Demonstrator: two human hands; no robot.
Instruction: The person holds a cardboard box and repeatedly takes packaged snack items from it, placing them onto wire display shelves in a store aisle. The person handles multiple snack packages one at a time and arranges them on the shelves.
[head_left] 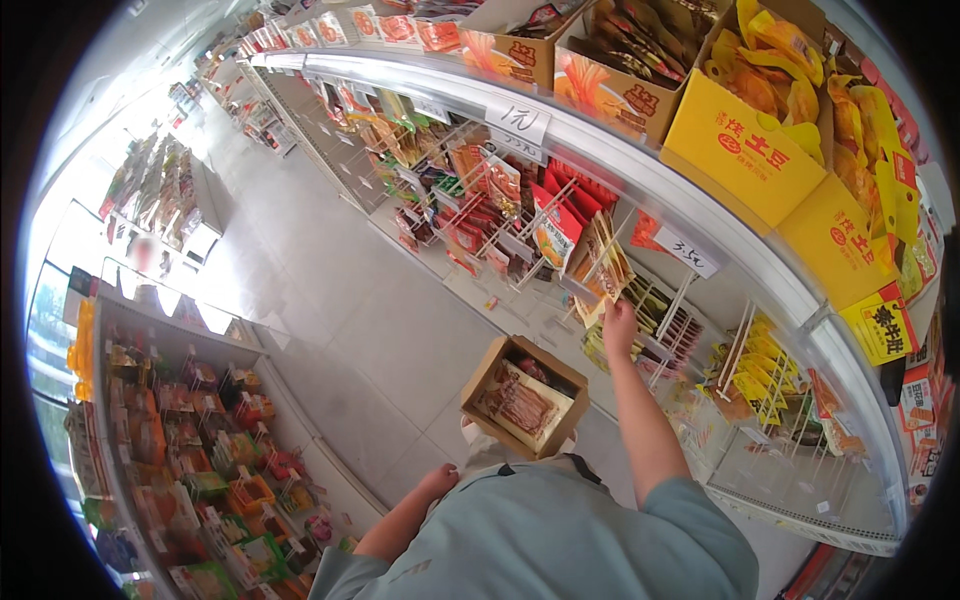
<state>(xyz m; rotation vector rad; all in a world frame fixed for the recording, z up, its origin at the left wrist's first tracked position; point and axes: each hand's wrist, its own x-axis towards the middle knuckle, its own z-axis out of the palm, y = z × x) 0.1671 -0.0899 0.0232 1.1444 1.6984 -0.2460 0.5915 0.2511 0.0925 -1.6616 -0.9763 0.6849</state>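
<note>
Reaching forward to the shelf on the right, my right hand (620,328) is closed at the lower edge of a pale snack packet (600,268) that hangs among others on a wire hook. My left hand (437,483) is low beside my waist, its fingers curled, with nothing visible in it. In front of my body is an open cardboard box (480,402) holding a clear packet of reddish-brown snacks (522,398) and a darker packet behind it. What supports the box is hidden. Red packets (562,215) hang just left of the packet at my right hand.
The curved white shelf edge (640,150) runs above the hooks, with yellow display boxes (745,150) on top. Yellow packets (765,370) hang further right. A rack of packaged goods (205,460) stands at my left, across the grey tiled floor (345,300).
</note>
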